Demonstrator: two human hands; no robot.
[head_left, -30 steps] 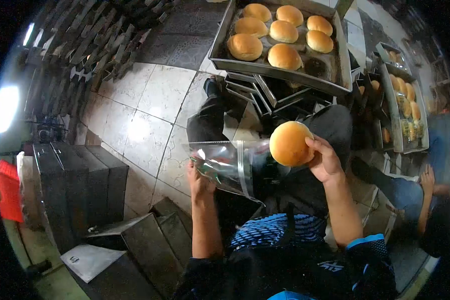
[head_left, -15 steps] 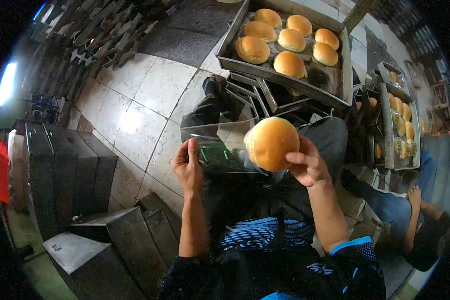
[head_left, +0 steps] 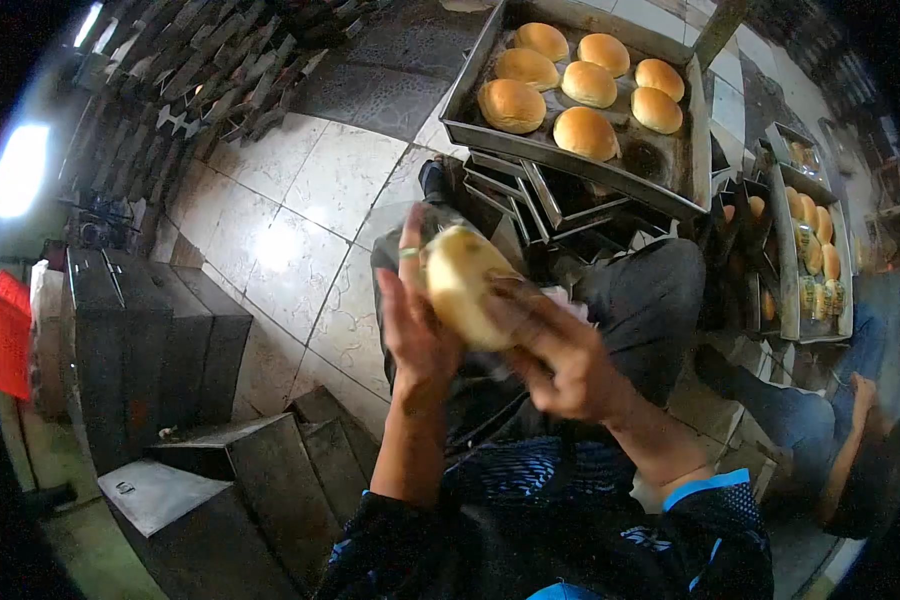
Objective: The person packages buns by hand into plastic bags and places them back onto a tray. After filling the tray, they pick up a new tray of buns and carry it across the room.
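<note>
A round bun is tilted between my two hands above my lap, its pale side showing. My left hand holds it from the left with the fingers stretched up along its side. My right hand is closed on its lower right side, the fingers smeared by motion. Around the bun, clear plastic of a bag shows above my left fingers. Blur hides how far the bun sits inside the bag.
A metal tray with several buns stands ahead on stacked tins. More trays hold buns, some bagged, at the right, near a co-worker's arm. Dark metal tins stand at the left, with a red crate beyond.
The bun has moved left and tipped from its golden top to its pale side. My right hand has followed it across, and my left hand has turned from pinching the bag to supporting the bun.
</note>
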